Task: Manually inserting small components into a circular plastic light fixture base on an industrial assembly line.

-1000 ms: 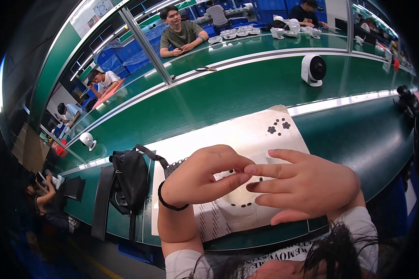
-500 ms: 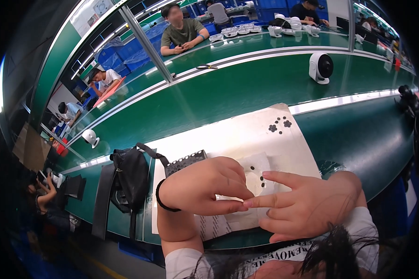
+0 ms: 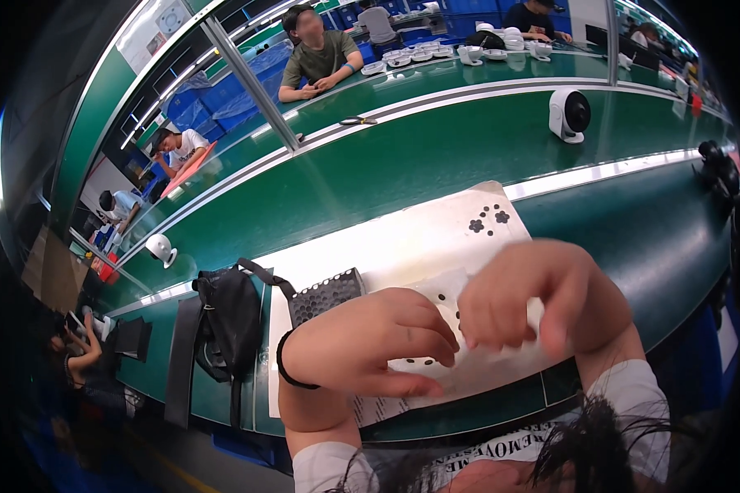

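Observation:
Over a white board [image 3: 403, 234] on the bench hover both of my hands. My left hand [image 3: 378, 337], with a black band at its wrist, has bent fingers and a thumb standing apart from them, with nothing visible between. To its right, my right hand [image 3: 522, 296] is slightly blurred, its fingers curving down and its thumb spread away. Beneath and between them lies a pale, crinkled sheet [image 3: 436, 283] with several small black dots [image 3: 441, 297], partly hidden by my hands. Behind my left hand lies a black sheet with round holes [image 3: 329, 294].
Black flower-shaped clusters [image 3: 477, 225] and loose dots lie at the board's far right corner. A black bag [image 3: 226, 320] sits left of the board. Beyond a metal rail stand a white round-headed device [image 3: 569, 115] and pliers [image 3: 358, 121]. Several people work around the benches.
My hands, whose fingertips met before, have come apart. The right hand has risen and turned fingers-down; the left has loosened its pinch. More black dots show on the sheet.

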The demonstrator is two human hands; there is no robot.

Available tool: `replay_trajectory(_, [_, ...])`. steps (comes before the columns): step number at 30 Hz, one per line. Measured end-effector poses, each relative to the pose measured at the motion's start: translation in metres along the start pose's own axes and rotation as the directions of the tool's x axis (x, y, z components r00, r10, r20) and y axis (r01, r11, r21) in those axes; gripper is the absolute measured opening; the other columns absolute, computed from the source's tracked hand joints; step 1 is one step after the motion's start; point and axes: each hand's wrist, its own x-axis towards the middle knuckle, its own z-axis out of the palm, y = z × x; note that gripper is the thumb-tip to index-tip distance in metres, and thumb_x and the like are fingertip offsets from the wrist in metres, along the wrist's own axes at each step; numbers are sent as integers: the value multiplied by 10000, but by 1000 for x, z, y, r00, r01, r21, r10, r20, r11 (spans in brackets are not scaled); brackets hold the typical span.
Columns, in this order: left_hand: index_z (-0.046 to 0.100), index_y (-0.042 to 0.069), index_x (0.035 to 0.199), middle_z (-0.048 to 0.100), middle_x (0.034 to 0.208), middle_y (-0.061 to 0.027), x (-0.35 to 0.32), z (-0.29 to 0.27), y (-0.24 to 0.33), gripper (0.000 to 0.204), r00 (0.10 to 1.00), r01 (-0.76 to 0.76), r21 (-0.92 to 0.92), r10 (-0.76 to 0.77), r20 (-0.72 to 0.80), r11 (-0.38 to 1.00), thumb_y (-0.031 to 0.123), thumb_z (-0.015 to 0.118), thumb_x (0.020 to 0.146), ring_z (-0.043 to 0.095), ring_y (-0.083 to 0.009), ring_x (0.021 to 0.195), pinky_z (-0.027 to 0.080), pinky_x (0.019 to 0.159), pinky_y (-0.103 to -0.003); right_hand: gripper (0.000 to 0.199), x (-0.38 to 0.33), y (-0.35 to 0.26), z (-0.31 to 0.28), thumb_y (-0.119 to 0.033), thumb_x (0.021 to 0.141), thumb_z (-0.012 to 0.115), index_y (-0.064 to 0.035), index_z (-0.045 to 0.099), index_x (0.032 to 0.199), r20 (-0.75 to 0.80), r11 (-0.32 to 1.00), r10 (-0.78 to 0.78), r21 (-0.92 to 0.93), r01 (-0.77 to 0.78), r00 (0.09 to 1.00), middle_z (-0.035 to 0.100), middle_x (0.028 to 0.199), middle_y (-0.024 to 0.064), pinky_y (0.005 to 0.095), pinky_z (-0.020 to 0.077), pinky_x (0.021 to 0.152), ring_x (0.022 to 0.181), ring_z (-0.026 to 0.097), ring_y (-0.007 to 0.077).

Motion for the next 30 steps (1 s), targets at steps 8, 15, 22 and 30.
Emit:
replay_trajectory(8, [625, 55, 981, 577, 1024, -65, 7, 0, 7, 320, 991, 135, 197, -128, -49, 971, 160, 707, 690, 507, -259, 948, 400, 817, -348, 580, 5, 37, -11, -586, 866, 235, -104, 347, 564, -191, 842, -138, 494, 217, 972, 363, 553, 12, 311, 429, 595, 549, 377, 153])
replay_trajectory(15, [616, 80, 974, 572, 958, -56, 9, 3, 3, 295, 991, 98, 245, -73, -110, 965, 166, 681, 699, 512, -264, 899, 400, 784, -348, 606, 8, 43, -10, -615, 853, 157, -118, 373, 583, -178, 835, -191, 487, 255, 965, 420, 642, 22, 272, 415, 579, 611, 435, 166])
replay_trajectory(22, [617, 76, 956, 572, 963, -57, 8, 3, 4, 269, 991, 110, 221, -88, -105, 969, 159, 674, 706, 515, -267, 908, 392, 795, -363, 676, 8, 45, -9, -648, 823, 50, -120, 406, 596, -156, 816, -212, 515, 263, 965, 424, 651, 23, 269, 392, 582, 645, 470, 180])
replay_trajectory(30, [610, 68, 949, 568, 958, -62, 8, 4, 3, 262, 990, 100, 222, -76, -116, 970, 152, 671, 708, 515, -273, 901, 391, 791, -364, 688, 8, 48, -10, -678, 804, 72, -117, 415, 603, -146, 792, -240, 543, 280, 960, 425, 658, 25, 276, 395, 589, 645, 469, 183])
